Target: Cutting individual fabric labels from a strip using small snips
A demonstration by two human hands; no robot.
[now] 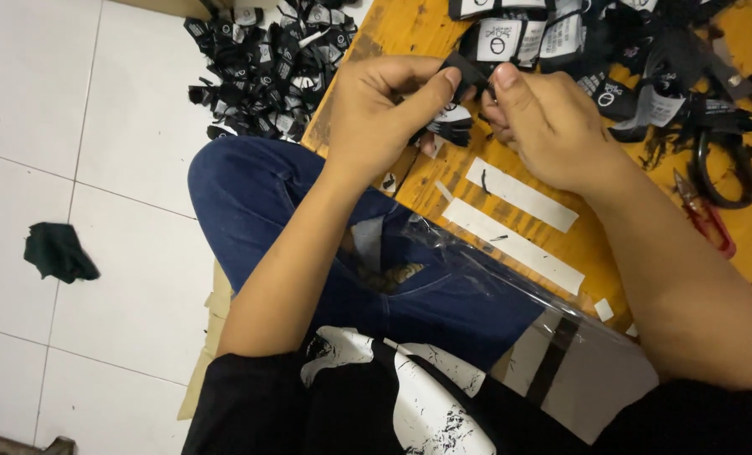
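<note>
White floor tiles [98,152] ran under everything, a wooden board [561,227] angled across them, black labels heaped on the floor [271,63] and more across the board [637,59]! Both forearms reached forward; left hand [384,114] and right hand [544,122] met, fingertips pinched on one small black label [464,72] above the board's edge.

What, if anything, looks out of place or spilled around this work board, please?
A heap of black labels lies on the white floor tiles beside the wooden board, off the work surface. A crumpled dark cloth lies alone on the tiles further left.
</note>
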